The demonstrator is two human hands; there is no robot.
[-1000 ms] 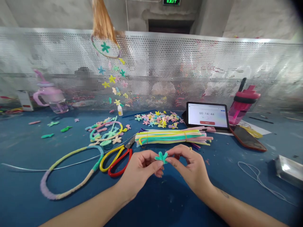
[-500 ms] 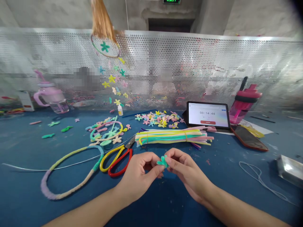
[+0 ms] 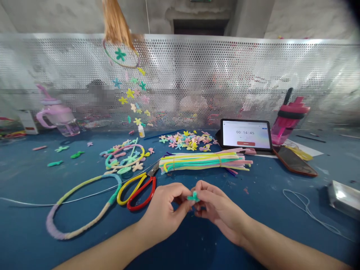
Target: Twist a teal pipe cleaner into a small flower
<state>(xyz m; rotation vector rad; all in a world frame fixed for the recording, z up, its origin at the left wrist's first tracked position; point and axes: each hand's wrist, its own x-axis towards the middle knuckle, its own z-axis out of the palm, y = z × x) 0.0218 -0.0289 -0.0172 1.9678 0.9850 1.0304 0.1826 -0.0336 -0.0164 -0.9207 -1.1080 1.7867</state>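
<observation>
Because the head camera looks forward and down, a scuffed blue bench (image 3: 208, 251) fills the lower view, with a perforated metal screen (image 3: 180, 63) along its far edge and a concrete wall with a dark doorway (image 3: 199, 26) beyond. A mobile of pipe-cleaner stars (image 3: 120, 56) hangs before the screen.

Both grips are narrow: the left hand (image 3: 164, 210) and the right hand (image 3: 222, 212) pinch a small teal pipe-cleaner flower (image 3: 193, 197) between them, held above the bench. Just left of the hands lie scissors with red and yellow handles (image 3: 137, 195), and a banded bundle of pipe cleaners (image 3: 204, 161) lies farther forward. Beyond that, a tablet (image 3: 245, 134) shows a timer reading 00:14:45.

The fingers hide most of the flower, so its full shape is hard to make out. The frame cuts off the top of the mobile, and two people (image 3: 194, 101) behind the screen are pixelated and blurred.
</observation>
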